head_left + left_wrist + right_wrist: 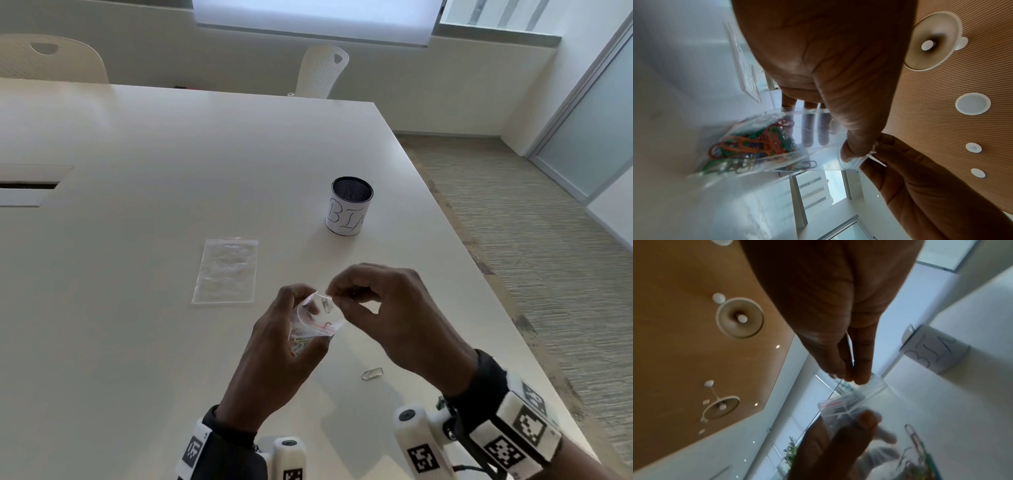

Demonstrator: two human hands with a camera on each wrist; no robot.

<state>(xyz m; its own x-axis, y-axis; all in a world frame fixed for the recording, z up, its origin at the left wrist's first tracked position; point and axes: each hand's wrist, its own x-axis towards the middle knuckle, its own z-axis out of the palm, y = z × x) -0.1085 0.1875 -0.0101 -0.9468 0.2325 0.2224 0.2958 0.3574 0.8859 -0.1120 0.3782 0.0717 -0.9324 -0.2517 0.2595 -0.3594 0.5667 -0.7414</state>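
Fingers [346, 291] on open clear bag [308, 317] of coloured paper clips [756, 144]

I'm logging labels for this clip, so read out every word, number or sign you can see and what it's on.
"BI" and a third letter partly out of sight, likely N: handwritten on the paper round the mesh cup.
Wrist bands: black-and-white square code patterns, no readable letters or numbers.
Nothing else carries text.

White table [137, 154], 1 flat clear zip bag [226, 270], 1 paper-wrapped mesh cup [347, 212], 1 silver paper clip [372, 373]
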